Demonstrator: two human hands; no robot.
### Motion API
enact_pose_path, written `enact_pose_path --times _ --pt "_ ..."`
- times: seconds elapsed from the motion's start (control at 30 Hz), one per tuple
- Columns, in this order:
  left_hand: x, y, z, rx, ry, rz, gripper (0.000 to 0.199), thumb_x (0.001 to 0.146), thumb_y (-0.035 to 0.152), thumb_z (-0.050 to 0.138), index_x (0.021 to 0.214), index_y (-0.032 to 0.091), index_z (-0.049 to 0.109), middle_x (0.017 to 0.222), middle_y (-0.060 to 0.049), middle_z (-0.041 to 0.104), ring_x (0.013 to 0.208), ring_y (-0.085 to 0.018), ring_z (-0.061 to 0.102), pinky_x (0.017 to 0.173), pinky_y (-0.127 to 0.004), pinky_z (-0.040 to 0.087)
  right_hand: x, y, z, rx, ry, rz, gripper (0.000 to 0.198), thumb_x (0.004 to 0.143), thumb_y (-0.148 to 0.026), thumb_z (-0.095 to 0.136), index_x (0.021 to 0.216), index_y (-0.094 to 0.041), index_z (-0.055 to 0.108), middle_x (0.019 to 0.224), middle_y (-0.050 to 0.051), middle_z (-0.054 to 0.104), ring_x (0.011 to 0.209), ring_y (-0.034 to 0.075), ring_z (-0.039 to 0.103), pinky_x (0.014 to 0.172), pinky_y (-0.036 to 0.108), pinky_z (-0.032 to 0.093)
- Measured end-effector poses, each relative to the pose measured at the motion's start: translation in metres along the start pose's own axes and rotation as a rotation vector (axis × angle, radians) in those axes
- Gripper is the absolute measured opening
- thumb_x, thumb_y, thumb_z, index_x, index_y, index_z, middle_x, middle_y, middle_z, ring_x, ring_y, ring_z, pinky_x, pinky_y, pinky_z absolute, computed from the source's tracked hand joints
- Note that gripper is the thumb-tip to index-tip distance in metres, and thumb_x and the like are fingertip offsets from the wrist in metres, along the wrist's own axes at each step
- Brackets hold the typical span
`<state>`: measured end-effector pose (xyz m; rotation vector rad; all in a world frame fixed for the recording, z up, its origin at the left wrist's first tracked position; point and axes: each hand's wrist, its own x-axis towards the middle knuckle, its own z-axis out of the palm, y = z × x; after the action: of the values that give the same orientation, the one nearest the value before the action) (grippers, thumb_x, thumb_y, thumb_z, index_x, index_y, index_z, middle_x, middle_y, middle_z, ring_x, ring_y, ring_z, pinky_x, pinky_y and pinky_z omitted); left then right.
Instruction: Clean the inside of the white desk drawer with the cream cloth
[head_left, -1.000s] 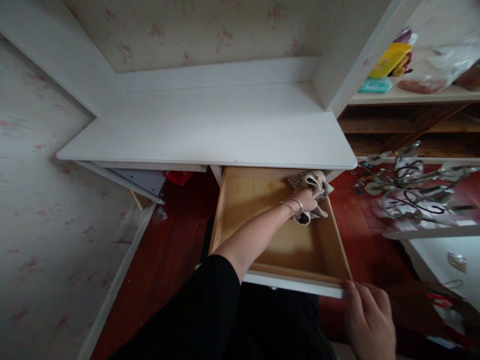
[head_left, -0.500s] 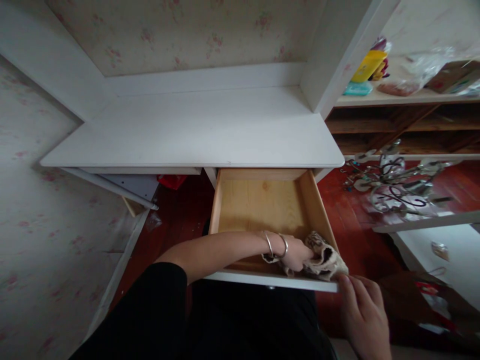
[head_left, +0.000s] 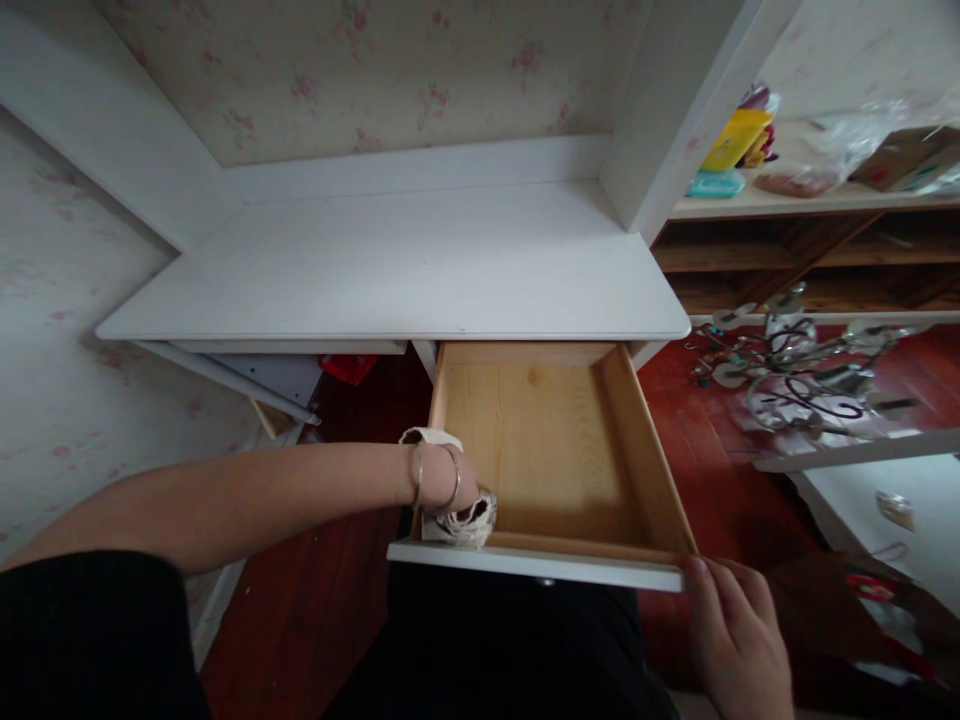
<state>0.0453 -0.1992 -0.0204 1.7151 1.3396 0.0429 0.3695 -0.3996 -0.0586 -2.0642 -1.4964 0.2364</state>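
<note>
A wooden drawer (head_left: 555,430) with a white front panel is pulled out from beneath the white desk (head_left: 420,270). In its near left corner, my left hand (head_left: 453,485), with two bangles at the wrist, is closed on a crumpled cream cloth (head_left: 474,520). Part of that cloth drapes over the drawer's left side wall; my fingers are mostly hidden in it. My right hand (head_left: 739,625) grips the drawer's front right corner, fingertips over the top edge of the panel.
To the right, a chandelier (head_left: 810,380) lies on the red wooden floor. Behind it stands a shelf unit (head_left: 795,210) carrying a yellow container (head_left: 735,140) and plastic bags. A white panel (head_left: 885,500) is at the right edge. Floral wallpaper (head_left: 67,300) covers the left wall.
My left hand has moved with the cloth from the drawer's near right corner to its near left corner. My right hand stays on the front right corner.
</note>
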Motion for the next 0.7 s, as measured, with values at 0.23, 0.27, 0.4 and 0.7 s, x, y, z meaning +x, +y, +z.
enact_pose_path --times 0.23,0.27,0.4,0.7 --pt "0.057 0.012 -0.018 0.197 0.056 0.066 0.032 0.060 0.013 0.071 0.040 0.021 0.048 0.051 -0.011 0.058 0.095 -0.037 0.063 0.098 -0.051 0.036 -0.001 -0.001 -0.002 0.018 -0.019 0.024 0.056 0.094 -0.068 0.033 0.088 -0.022 0.064 0.091 0.009 0.060 0.089 0.026 0.059 0.085 0.042 0.047" --pt "0.069 0.015 -0.026 0.208 0.080 0.066 0.030 0.062 0.014 0.070 0.042 0.021 0.049 0.055 -0.012 0.060 0.098 -0.037 0.062 0.099 -0.050 0.035 -0.002 -0.001 -0.001 0.021 -0.017 0.037 0.055 0.094 -0.067 0.033 0.089 -0.022 0.064 0.091 0.009 0.059 0.089 0.026 0.059 0.085 0.042 0.047" --pt "0.107 0.025 -0.056 0.249 0.129 0.088 0.030 0.064 0.013 0.070 0.043 0.020 0.050 0.062 -0.013 0.064 0.112 -0.036 0.056 0.106 -0.045 0.029 -0.002 0.003 -0.001 0.022 -0.016 0.031 0.047 0.096 -0.061 0.036 0.090 -0.023 0.064 0.092 0.009 0.061 0.090 0.026 0.059 0.085 0.043 0.047" --pt "0.086 0.024 -0.059 0.254 0.153 0.142 0.015 0.065 0.008 0.070 0.059 0.019 0.061 0.083 -0.012 0.071 0.112 -0.031 0.056 0.108 -0.041 0.030 -0.002 0.005 0.001 0.012 0.001 -0.031 0.055 0.093 -0.068 0.034 0.088 -0.023 0.065 0.091 0.010 0.061 0.089 0.027 0.058 0.084 0.042 0.047"
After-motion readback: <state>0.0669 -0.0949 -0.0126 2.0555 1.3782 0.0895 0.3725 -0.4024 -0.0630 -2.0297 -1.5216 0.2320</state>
